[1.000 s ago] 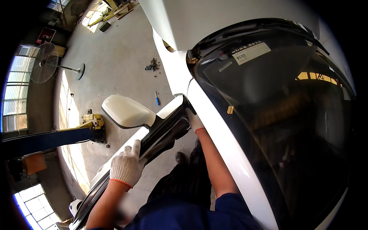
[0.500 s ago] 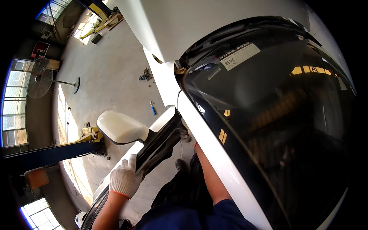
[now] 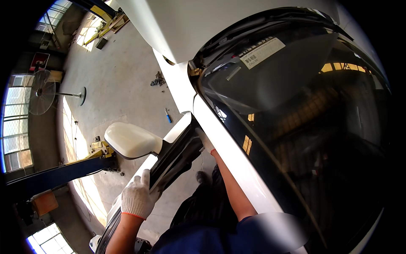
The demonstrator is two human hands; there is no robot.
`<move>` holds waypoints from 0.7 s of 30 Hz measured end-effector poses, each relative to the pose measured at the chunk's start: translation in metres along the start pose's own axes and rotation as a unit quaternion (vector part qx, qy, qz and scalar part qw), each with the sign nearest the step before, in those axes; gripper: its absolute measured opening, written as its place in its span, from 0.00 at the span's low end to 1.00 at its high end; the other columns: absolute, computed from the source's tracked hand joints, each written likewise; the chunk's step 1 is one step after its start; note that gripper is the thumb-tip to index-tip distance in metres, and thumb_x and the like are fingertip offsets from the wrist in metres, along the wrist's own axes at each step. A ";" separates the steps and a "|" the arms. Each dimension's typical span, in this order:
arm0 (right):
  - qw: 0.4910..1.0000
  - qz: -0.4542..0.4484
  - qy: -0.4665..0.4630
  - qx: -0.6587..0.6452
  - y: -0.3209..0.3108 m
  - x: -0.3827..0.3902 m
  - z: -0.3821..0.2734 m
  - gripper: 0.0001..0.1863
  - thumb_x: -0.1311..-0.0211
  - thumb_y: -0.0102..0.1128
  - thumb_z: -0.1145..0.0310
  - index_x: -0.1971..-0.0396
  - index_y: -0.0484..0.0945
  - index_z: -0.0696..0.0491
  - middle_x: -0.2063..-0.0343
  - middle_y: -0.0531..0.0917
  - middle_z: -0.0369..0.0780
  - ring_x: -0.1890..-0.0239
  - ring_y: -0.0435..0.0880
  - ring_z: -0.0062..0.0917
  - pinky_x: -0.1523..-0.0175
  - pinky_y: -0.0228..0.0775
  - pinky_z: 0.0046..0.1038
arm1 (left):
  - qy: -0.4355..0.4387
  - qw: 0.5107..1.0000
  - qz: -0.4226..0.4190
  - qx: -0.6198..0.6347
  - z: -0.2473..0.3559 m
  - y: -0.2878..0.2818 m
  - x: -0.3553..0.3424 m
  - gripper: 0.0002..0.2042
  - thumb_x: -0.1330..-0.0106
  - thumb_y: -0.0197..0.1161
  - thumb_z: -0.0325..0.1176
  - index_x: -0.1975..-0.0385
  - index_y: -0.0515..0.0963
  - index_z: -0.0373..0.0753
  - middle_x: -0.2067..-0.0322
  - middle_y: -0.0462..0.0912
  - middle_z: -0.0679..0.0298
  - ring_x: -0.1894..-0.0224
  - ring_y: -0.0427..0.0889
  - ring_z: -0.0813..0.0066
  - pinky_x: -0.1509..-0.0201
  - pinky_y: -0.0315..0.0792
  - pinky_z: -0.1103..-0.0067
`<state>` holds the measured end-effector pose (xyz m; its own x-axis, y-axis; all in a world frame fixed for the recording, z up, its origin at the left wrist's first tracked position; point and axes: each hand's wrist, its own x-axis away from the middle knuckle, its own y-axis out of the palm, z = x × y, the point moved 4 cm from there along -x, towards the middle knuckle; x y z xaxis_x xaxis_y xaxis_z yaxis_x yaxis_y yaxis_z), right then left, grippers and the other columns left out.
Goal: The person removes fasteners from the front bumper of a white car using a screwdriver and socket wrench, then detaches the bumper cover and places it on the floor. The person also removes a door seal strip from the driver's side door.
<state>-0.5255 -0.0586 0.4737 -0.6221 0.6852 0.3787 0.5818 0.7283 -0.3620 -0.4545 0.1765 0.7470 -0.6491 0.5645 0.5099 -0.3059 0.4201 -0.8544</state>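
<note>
My left hand, in a white knit glove with an orange cuff edge, is closed over the top edge of a white car door, which stands ajar. Its fingers lie on the outer side, behind the mirror. A white side mirror juts out from the door. Black trim runs along the door's inner side. My right hand, also gloved, reaches into the gap at the door's front end. The white windshield pillar partly covers it, and its fingers are hidden.
The dark windshield fills the right side. A blue-handled tool and a small dark part lie on the floor. Left are a standing fan and a blue lift arm. My shoe shows below the door.
My right hand has moved forward and deeper into the gap by the door's front end, so its fingers no longer show. The left hand keeps its hold. The view has shifted slightly.
</note>
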 end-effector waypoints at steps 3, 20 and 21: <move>1.000 -0.001 0.005 -0.026 0.002 -0.004 0.005 0.18 0.17 0.53 0.53 0.42 0.80 0.49 0.53 0.82 0.43 0.55 0.79 0.33 0.53 0.69 0.31 | 0.001 1.000 0.005 0.009 -0.003 0.003 0.003 0.32 0.32 0.73 0.47 0.36 0.70 0.34 0.58 0.85 0.43 0.56 0.89 0.43 0.51 0.83 0.56; 0.827 0.082 0.143 -0.537 0.034 -0.004 0.041 0.15 0.16 0.51 0.56 0.50 0.82 0.50 0.65 0.82 0.39 0.70 0.79 0.28 0.70 0.70 0.27 | -0.012 1.000 0.004 -0.018 0.001 0.004 0.003 0.31 0.31 0.72 0.44 0.33 0.69 0.36 0.52 0.85 0.42 0.54 0.89 0.42 0.52 0.84 0.55; 0.806 0.091 0.151 -0.565 0.038 -0.007 0.044 0.15 0.16 0.51 0.56 0.51 0.82 0.51 0.65 0.82 0.39 0.71 0.79 0.27 0.71 0.70 0.27 | -0.009 1.000 0.008 -0.017 0.002 0.002 0.002 0.31 0.30 0.72 0.44 0.33 0.69 0.36 0.52 0.85 0.42 0.55 0.90 0.41 0.52 0.84 0.55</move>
<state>-0.5219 -0.0363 0.4203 -0.4154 0.6265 0.6595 0.8612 0.0374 0.5069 -0.4582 0.1774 0.7459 -0.6658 0.5584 0.4949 -0.2724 0.4355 -0.8580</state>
